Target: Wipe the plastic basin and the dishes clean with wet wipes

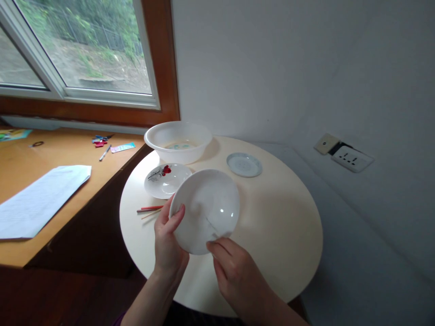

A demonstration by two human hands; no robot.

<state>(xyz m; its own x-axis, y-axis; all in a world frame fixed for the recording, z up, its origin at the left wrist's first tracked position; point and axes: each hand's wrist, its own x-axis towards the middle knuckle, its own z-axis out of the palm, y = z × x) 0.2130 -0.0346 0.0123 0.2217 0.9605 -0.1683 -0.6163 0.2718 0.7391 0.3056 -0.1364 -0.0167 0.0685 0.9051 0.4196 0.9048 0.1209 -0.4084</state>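
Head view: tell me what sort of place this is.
Probably a room in a home: a round table with a basin and a plate, a wooden desk with papers under a window, a wall socket. The left hand and right hand hold a white bowl.

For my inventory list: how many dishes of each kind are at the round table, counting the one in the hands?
Basin: 1
Flowered plate: 1
Plain plate, held: 1
Saucer: 1
Total: 4

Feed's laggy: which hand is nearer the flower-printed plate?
Left. The left hand grips the white bowl just short of the flower-printed plate; the right hand pinches its near rim, farther off.
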